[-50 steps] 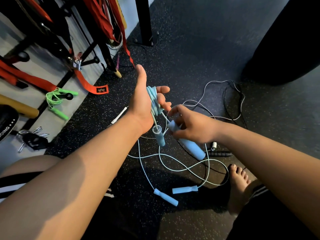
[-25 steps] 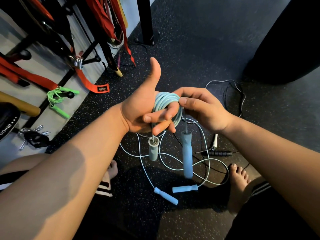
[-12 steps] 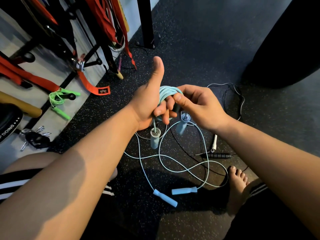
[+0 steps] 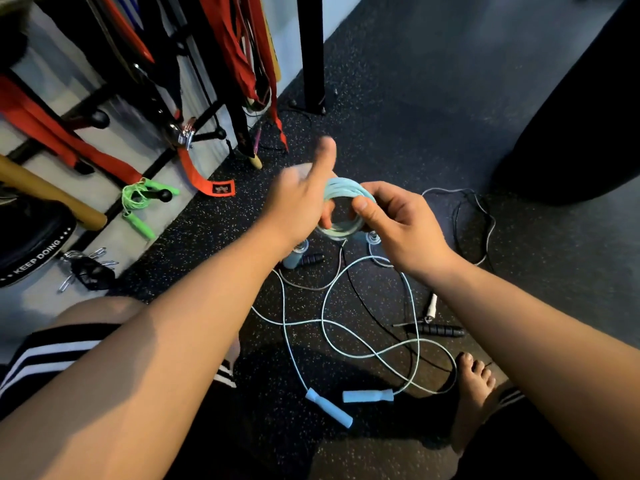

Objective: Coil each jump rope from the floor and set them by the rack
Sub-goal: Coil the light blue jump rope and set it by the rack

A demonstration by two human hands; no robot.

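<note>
A light blue jump rope coil [image 4: 343, 192] sits between both hands above the floor. My left hand [image 4: 298, 199] has its fingers through the coil, thumb pointing up. My right hand [image 4: 398, 220] pinches the coil's right side. The coil's two blue handles [image 4: 297, 255] hang beneath the hands, partly hidden. A second light blue rope [image 4: 360, 341] lies loose on the floor, its handles [image 4: 367, 396] near my foot. A black rope with black handles [image 4: 440, 330] and a thin white rope [image 4: 485, 223] lie tangled beyond. A coiled green rope [image 4: 136, 206] rests by the rack [image 4: 194, 133].
The rack at the left holds red straps [image 4: 239, 57] and black bars. A black post [image 4: 311, 53] stands at the back. A large dark bag [image 4: 581, 109] fills the right side. A black pad [image 4: 31, 244] and metal clips [image 4: 86, 268] lie at the left. My bare foot [image 4: 474, 393] is at the lower right.
Winding of the blue rope onto my left hand finished; the second handle swung from my right hand down under the coil. Both hands now hold the finished coil, slightly higher.
</note>
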